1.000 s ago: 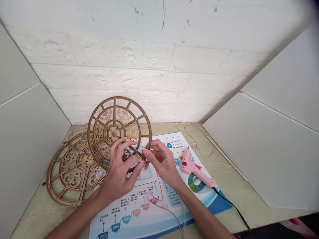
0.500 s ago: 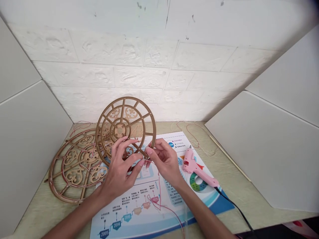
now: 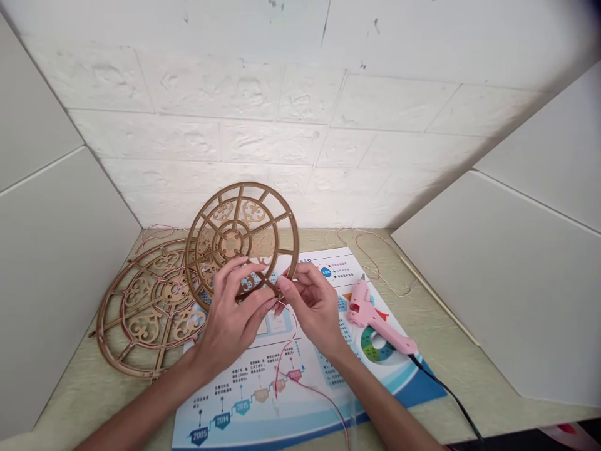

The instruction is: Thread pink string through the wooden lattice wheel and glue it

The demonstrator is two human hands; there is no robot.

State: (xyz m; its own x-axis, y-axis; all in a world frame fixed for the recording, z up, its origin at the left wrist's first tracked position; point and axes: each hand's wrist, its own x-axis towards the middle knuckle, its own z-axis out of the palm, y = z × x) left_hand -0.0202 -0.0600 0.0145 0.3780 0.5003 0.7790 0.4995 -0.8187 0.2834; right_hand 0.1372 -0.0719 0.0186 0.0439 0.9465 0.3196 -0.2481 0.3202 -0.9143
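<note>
A round bronze-coloured openwork frame (image 3: 241, 188) with spokes and scroll ornaments is tilted up in front of me. My right hand (image 3: 313, 307) pinches its lower right rim between thumb and fingers. At the rim's lower edge, my left hand (image 3: 237, 310) has thumb and forefinger closed on a thin red-and-white wire (image 3: 295, 329), its other fingers spread over the frame. The wire hangs from the fingertips and trails down over the printed sheet (image 3: 220, 376). Exactly where it meets the rim is hidden by my fingers.
Another round openwork frame (image 3: 104, 341) with wire along its rings lies at left. On the sheet's right side rests a pink glue gun (image 3: 380, 322) with a black cord (image 3: 446, 388). Behind are loose wire (image 3: 375, 263), a thin rod (image 3: 439, 299) and a white brick-patterned wall (image 3: 272, 141).
The hanging wire has swung left and its loop has loosened. My left fingers have drawn slightly closer to the rim. The whole view has shifted a little.
</note>
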